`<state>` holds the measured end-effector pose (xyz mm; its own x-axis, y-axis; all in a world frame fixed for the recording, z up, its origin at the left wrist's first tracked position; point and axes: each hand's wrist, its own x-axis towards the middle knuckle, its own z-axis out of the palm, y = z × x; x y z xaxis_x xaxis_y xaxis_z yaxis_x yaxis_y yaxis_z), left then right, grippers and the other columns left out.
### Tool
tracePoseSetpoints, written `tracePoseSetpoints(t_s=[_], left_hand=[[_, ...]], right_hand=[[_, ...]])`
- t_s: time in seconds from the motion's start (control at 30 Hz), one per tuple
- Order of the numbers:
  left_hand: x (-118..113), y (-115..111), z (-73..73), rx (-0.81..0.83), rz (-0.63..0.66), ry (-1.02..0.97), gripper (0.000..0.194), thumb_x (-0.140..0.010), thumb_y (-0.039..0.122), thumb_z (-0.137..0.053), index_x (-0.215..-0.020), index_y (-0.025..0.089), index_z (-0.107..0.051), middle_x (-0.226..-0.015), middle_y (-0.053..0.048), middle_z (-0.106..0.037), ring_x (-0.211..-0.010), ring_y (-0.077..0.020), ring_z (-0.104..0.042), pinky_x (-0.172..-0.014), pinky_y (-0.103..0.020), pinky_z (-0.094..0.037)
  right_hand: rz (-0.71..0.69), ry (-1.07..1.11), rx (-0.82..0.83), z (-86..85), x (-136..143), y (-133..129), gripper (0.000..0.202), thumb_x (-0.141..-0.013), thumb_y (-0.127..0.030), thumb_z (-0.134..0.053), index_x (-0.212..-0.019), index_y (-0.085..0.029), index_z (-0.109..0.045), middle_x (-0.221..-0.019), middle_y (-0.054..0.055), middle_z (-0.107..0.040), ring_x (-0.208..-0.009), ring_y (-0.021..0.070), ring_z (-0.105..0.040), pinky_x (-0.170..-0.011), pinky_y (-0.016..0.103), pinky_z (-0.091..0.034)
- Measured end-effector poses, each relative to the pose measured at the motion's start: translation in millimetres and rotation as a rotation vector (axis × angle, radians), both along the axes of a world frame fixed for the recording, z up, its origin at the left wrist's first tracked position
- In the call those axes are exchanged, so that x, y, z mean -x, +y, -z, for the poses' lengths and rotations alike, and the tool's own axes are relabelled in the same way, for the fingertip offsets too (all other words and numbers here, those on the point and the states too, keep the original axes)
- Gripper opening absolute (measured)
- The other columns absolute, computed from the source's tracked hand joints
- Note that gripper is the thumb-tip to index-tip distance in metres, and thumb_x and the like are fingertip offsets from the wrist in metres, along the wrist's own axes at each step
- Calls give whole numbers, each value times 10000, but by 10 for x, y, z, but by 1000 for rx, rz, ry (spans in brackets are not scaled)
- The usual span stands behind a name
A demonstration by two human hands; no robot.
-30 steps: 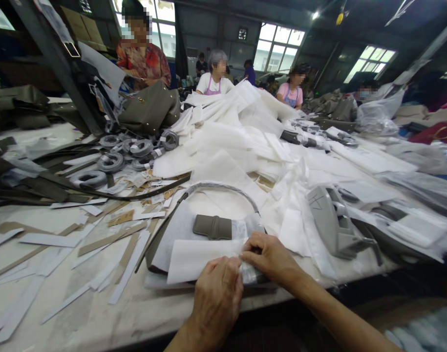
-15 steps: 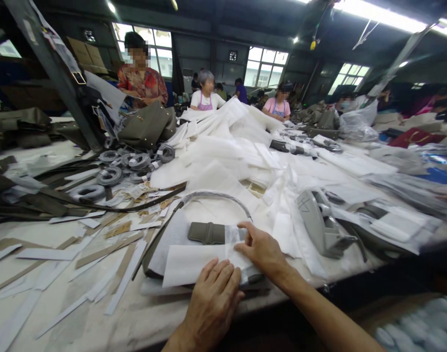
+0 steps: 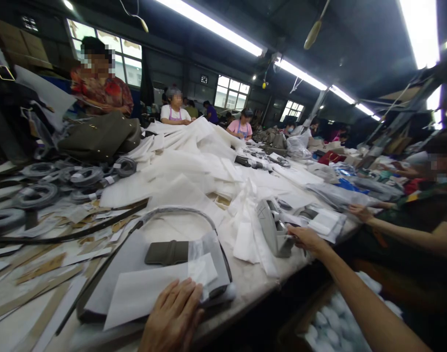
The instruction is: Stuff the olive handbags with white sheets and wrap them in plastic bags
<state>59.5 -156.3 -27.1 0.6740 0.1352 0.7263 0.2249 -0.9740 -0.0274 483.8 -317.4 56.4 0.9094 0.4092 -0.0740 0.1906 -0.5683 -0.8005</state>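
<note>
A dark olive handbag (image 3: 82, 298) lies flat on the table, its wrapped handle (image 3: 182, 210) arching toward the back. White tissue, a buckle-like olive flap (image 3: 166, 253) and a white foam sheet (image 3: 135, 292) lie over its front. Clear tape (image 3: 195, 261) crosses the flap's right end. My left hand (image 3: 175, 310) rests on the foam sheet, fingers stretched out flat. To the right stands a grey tape dispenser (image 3: 270, 227). At its front end my right hand (image 3: 307, 239) is closed in a pinch on the tape, which barely shows between the fingertips.
White foam sheets (image 3: 194, 151) are heaped behind the bag. Wrapped coils (image 3: 36, 195) and paper strips (image 3: 58, 298) cover the left side. A box of white packets (image 3: 336, 318) sits below the table edge. At right a co-worker's hand (image 3: 360, 212) touches plastic-wrapped goods.
My right hand has left the bag and reached right to the tape dispenser. My left hand stays on the foam sheet. The view has turned right, bringing a co-worker into sight.
</note>
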Motion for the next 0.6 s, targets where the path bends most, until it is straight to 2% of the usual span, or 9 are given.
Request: tracePoseSetpoints(t_s=[0.1,0.17,0.33,0.47,0.53,0.6], left_hand=[[-2,0,-23,-26,0,-5,289,-953,219,-464,-1196,210,-619,-1102,-38,-708,-1030,-193,-666,-982,-322,-481],[-10,-6,-45,-38,3,-16,287,-954,209,-454,-1185,205,-624,-1094,-34,-713,-1018,-192,-669,-974,-325,-477],[-35,-33,-127,-65,6,-70,285,-963,191,-420,-1137,186,-645,-1041,-35,-724,-965,-188,-677,-933,-333,-477],[-49,-58,-172,-44,9,-90,279,-960,178,-416,-1111,184,-651,-1014,-38,-724,-954,-186,-675,-914,-327,-487],[-54,-65,-178,-26,16,-93,277,-958,171,-418,-1110,179,-649,-1016,-41,-722,-962,-188,-673,-919,-328,-486],[-56,-67,-173,-17,19,-102,273,-957,168,-424,-1111,178,-649,-1024,-43,-720,-965,-190,-672,-926,-331,-480]], right_hand=[[-27,93,-47,120,-12,75,278,-663,-437,-667,-629,-162,-658,-654,60,-690,-593,166,-605,-561,277,-449],[-35,102,-91,142,-11,109,258,-650,-415,-692,-614,-164,-643,-647,46,-680,-585,153,-590,-543,260,-421],[-22,85,-237,45,49,92,258,-608,-420,-693,-607,-173,-621,-604,26,-649,-557,144,-580,-533,254,-418],[50,32,-322,-10,206,-72,296,-589,-466,-667,-668,-184,-626,-634,23,-642,-557,139,-563,-532,256,-426],[69,29,-315,60,302,-180,292,-580,-471,-651,-636,-187,-611,-609,16,-616,-528,132,-529,-511,259,-409],[86,47,-270,201,387,-282,276,-547,-458,-638,-567,-188,-584,-554,13,-580,-483,126,-485,-484,267,-385]])
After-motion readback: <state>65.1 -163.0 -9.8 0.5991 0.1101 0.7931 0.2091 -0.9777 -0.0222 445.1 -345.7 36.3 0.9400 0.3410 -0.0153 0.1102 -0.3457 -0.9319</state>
